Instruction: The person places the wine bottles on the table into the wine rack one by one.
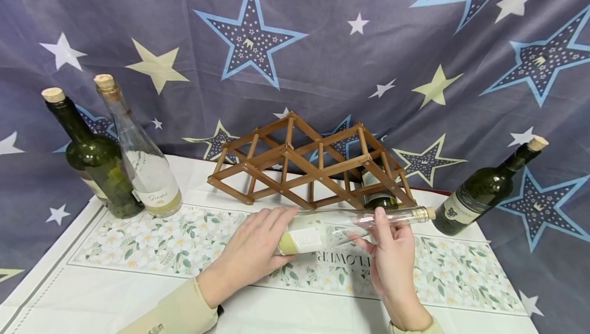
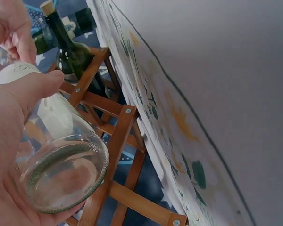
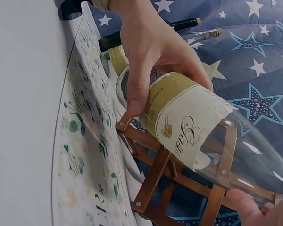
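Observation:
A clear glass wine bottle (image 1: pixel 332 229) with a cork and a cream and yellow-green label lies almost level between my hands. My left hand (image 1: pixel 255 239) grips it round the base end. At the neck, my right hand (image 1: pixel 394 259) pinches the glass between thumb and fingers, with the cork pointing right. Just behind the bottle stands a brown wooden lattice wine rack (image 1: pixel 286 152). Inside the rack's right end is a dark green bottle (image 1: pixel 380 198), partly hidden by the slats. The left wrist view shows the held bottle's round glass bottom (image 2: pixel 63 176) close up.
A corked green bottle (image 1: pixel 99 157) and a corked clear bottle (image 1: pixel 152 172) stand at the table's left. Another corked green bottle (image 1: pixel 481 188) stands at the right. A flowered runner (image 1: pixel 184 244) crosses the white table, and a star-patterned cloth (image 1: pixel 322 67) hangs behind.

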Motion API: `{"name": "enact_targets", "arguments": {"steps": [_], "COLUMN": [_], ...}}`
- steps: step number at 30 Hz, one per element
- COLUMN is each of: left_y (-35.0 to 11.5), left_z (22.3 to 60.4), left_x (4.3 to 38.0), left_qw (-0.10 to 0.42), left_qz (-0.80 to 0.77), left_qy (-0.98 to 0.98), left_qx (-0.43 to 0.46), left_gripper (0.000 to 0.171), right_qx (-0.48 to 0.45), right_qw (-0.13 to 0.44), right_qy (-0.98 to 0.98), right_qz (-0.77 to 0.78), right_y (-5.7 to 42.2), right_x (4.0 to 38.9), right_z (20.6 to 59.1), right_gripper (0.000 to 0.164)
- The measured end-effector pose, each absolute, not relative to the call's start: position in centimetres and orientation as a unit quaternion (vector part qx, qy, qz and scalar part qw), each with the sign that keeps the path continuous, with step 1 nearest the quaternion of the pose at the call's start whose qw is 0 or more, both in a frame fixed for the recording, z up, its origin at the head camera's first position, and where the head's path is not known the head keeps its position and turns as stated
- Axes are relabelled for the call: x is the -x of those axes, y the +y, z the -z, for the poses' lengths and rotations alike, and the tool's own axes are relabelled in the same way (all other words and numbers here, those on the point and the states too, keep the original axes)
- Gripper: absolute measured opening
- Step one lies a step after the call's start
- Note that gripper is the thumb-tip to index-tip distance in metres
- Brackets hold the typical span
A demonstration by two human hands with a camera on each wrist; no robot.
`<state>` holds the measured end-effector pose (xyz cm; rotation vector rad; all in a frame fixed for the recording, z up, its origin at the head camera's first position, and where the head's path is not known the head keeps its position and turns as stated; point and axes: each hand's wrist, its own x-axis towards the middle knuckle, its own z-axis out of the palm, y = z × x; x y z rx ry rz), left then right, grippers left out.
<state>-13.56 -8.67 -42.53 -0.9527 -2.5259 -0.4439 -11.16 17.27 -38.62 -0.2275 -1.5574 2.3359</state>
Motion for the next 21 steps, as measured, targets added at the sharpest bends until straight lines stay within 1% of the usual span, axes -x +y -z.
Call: {"name": "enact_targets", "arguments": {"steps": [7,15,21], "left_y": [-9.1,-9.8,-10.1], "left_z": [42.5,42.3,42.1], "left_x": [13.8,14.0,14.2], "left_qw": [0.216,0.218,0.228], "left_qz": [0.161,0.160,0.156], "left_qy": [-0.896,-0.894,-0.891], "left_qx": [0.353,0.356,0.360], "left_gripper": [0.098,0.098,0.093], "right_qx": [0.081,0.060,0.049], "right_qw": [0.140,0.112,0.086], "right_qy": [-0.543,-0.583,-0.628], "right_qz": [-0.824,-0.803,-0.772], "right_y": [17.3,17.5,17.7], "right_x": [11.1,10.6,9.9], "right_z": [38.6,38.4,38.5], "right_gripper": [0.048,0.041,0.044]}}
